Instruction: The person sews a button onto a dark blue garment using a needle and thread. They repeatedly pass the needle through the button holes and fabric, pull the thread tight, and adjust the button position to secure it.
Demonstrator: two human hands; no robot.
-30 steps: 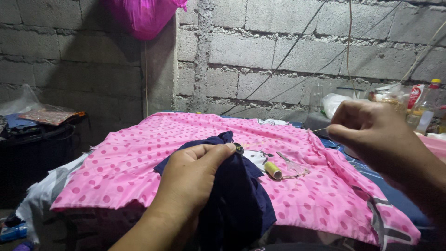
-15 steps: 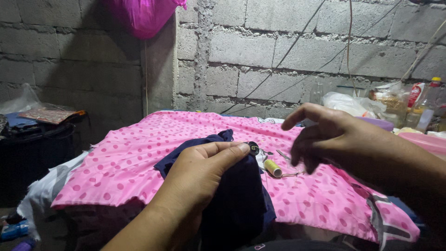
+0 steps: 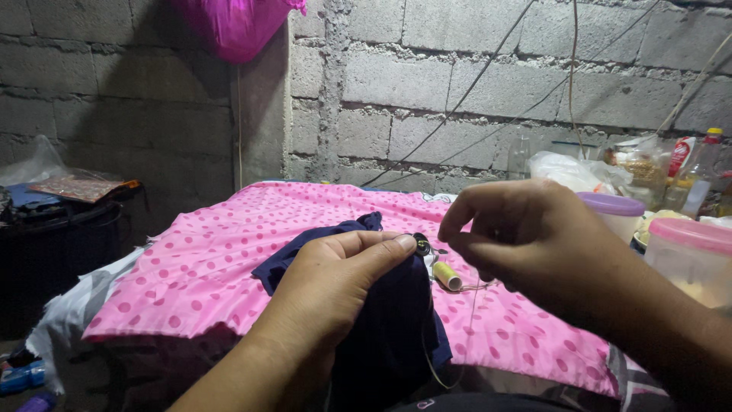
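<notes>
My left hand [image 3: 328,294] grips a dark navy garment [image 3: 389,328], with the thumb pressing a dark button [image 3: 422,246] against the cloth. My right hand [image 3: 518,236] is close to the button's right side, thumb and forefinger pinched together on a needle too small to see clearly. A thin thread [image 3: 446,366] loops down from it over the garment. A spool of yellow thread [image 3: 448,277] lies on the pink polka-dot cloth [image 3: 229,259] just behind my hands.
The pink cloth covers a table against a grey block wall [image 3: 427,84]. At the right stand pink-lidded plastic tubs [image 3: 690,252], bottles [image 3: 698,172] and plastic bags [image 3: 568,172]. A dark bin with bags [image 3: 61,221] stands at the left. A magenta bag [image 3: 229,27] hangs above.
My right hand swung from far out at the right, thread pulled taut, back in to the button and pinched shut. My left hand kept its hold on the garment.
</notes>
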